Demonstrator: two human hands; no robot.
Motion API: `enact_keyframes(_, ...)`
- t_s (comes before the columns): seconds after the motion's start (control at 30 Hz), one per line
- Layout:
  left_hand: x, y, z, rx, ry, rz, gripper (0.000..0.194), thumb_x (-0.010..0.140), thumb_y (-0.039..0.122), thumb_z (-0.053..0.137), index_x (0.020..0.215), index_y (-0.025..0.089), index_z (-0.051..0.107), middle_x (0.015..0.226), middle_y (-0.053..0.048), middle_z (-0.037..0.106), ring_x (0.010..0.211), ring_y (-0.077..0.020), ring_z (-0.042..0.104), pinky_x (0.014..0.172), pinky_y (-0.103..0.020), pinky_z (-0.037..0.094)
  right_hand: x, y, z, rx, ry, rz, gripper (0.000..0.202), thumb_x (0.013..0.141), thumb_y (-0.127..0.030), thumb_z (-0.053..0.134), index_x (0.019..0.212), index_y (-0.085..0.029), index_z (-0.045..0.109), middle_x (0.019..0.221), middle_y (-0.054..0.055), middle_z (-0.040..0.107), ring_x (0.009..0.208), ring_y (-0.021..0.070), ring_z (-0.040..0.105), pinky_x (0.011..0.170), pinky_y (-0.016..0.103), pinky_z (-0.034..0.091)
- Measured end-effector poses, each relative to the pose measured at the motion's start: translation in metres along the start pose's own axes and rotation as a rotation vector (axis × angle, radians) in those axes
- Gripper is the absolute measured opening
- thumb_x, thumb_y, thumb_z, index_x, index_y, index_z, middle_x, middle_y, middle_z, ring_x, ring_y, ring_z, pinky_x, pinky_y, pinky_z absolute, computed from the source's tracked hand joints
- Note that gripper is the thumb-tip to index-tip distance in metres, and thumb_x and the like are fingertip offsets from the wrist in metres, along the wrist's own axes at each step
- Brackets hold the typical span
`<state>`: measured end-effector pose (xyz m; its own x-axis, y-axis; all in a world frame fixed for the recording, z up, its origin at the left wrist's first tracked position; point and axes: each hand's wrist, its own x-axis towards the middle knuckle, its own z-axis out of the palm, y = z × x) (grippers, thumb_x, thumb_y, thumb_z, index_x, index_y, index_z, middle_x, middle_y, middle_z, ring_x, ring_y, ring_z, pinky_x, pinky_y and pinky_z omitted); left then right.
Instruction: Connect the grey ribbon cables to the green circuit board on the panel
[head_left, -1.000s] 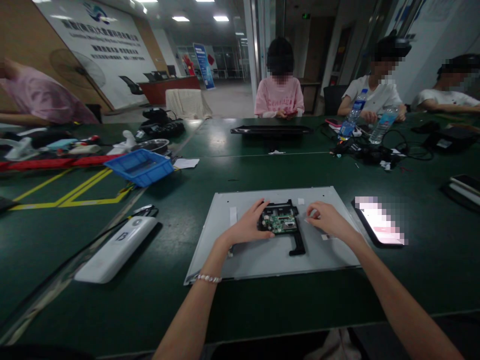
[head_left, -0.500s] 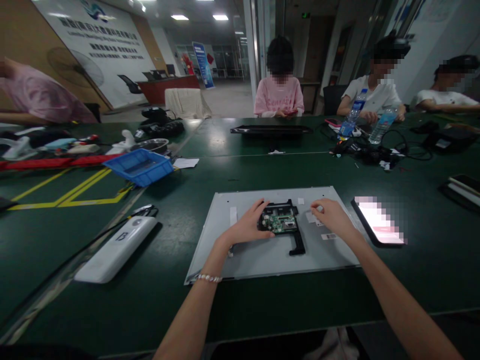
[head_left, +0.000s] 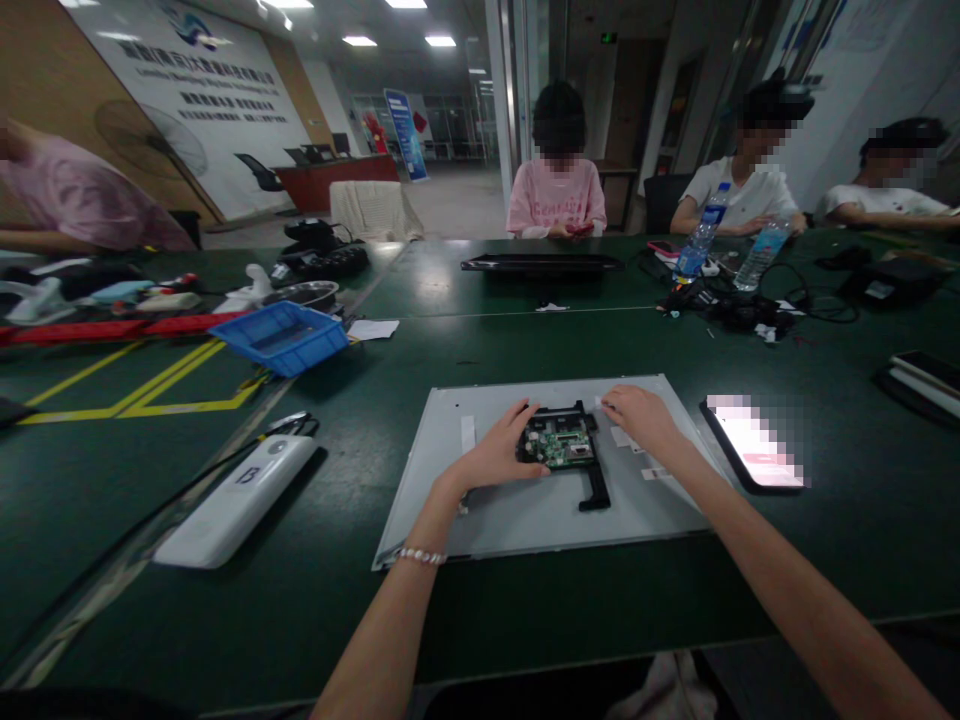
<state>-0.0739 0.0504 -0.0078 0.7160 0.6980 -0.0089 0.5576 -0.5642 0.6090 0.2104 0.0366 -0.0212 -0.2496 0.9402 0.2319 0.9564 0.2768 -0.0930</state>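
A flat grey panel point(head_left: 495, 525), perhaps the back of a display, lies on the table before me. On it rests a black plastic frame point(head_left: 598, 488) carrying a green circuit board point(head_left: 556, 450). My left hand point(head_left: 491, 452) grips the frame's left side, its thumb at the lower edge and fingers at the upper one. Just right of the frame's upper corner is my right hand point(head_left: 643, 415), fingertips pinched together over the panel. Whatever those fingertips hold is too small to make out. White labels point(head_left: 624, 437) show on the panel below that hand.
A phone point(head_left: 754, 445) with a lit screen lies right of the panel. To the left are a white power bank point(head_left: 236, 500) with a cable and a blue plastic tray point(head_left: 281, 338). Across the table sit several people, with bottles point(head_left: 701, 235) and cables near them.
My right hand has moved left and slightly away from me, from over the white labels to beside the frame's upper right corner. The left hand keeps its hold.
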Motion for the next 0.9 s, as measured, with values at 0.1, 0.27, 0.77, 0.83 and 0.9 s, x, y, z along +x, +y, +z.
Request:
enact_keyframes(0.1,0.0,0.001,0.0,0.001,-0.001,0.0,0.098,0.069,0.052,0.066,0.146,0.02,0.013,0.153,-0.011,0.005,0.139,-0.0315,0.012,0.113,-0.046,0.018,0.001,-0.002,0.002,-0.037,0.006,0.005,0.024,0.092,-0.023,0.044,0.089,-0.017,0.067,0.091,0.009,0.067,0.089,0.0205,0.061,0.073,0.028,0.041)
enact_keyframes(0.27,0.001,0.003,-0.001,-0.006,0.003,-0.002,0.098,0.069,0.049,0.067,0.146,0.018,0.014,0.153,-0.012,0.008,0.139,-0.0323,0.013,0.113,-0.047,0.017,-0.006,-0.001,0.002,0.012,0.088,0.025,0.026,0.094,-0.022,0.04,0.096,-0.018,0.066,0.096,0.008,0.067,0.092,0.0192,0.06,0.076,0.027,0.042)
enact_keyframes(0.77,0.002,0.002,-0.001,0.001,-0.007,-0.007,0.099,0.069,0.053,0.066,0.146,0.02,0.012,0.153,-0.01,0.005,0.139,-0.0318,0.013,0.113,-0.045,0.017,-0.022,0.014,-0.012,0.486,-0.109,0.057,0.025,0.078,-0.021,0.058,0.101,-0.016,0.067,0.096,0.009,0.068,0.078,0.0164,0.063,0.073,0.028,0.049)
enact_keyframes(0.83,0.001,0.004,-0.002,-0.006,-0.013,-0.011,0.098,0.07,0.053,0.065,0.146,0.02,0.013,0.154,-0.01,0.005,0.139,-0.0321,0.013,0.113,-0.045,0.017,-0.023,0.016,-0.012,0.516,-0.149,0.061,0.023,0.075,-0.019,0.059,0.096,-0.016,0.068,0.091,0.008,0.069,0.077,0.0164,0.064,0.071,0.027,0.049)
enact_keyframes(0.9,0.001,0.005,-0.002,-0.011,-0.016,-0.014,0.098,0.07,0.053,0.064,0.146,0.02,0.012,0.154,-0.009,0.005,0.139,-0.0326,0.012,0.113,-0.046,0.017,-0.022,0.017,-0.012,0.547,-0.183,0.077,0.021,0.075,-0.017,0.057,0.092,-0.017,0.069,0.086,0.006,0.07,0.075,0.0164,0.064,0.07,0.027,0.049)
